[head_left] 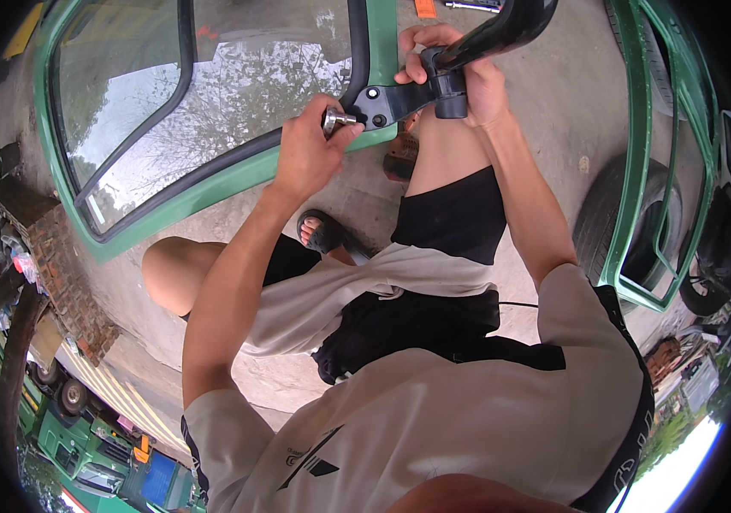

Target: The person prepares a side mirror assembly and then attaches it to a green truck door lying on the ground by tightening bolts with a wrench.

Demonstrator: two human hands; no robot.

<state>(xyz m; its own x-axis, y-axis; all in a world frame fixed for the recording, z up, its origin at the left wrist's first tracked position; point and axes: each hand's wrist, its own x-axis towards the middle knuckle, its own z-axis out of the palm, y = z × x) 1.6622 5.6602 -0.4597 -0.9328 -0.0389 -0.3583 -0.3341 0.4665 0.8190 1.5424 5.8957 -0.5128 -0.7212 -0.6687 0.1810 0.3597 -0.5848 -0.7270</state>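
My left hand (307, 154) pinches a small shiny metal socket-like piece (332, 121) against the end of a flat black bracket plate (395, 104). The plate lies over the corner of a green vehicle door (250, 177), and two round fastener spots show on it. At its other end, the plate joins a black clamp (449, 94) and a thick bent black tube (498, 38). Around that joint my right hand (483, 92) is closed, its fingers curling over the far side. Part of the right fingers is hidden behind the tube.
The door's glass (254, 94) reflects tree branches. At right, a second green door frame (630, 171) stands against a tire (605, 209). A low brick stack (70, 265) and a green truck (83, 453) are at left. My knees and sandaled foot (322, 232) are close below.
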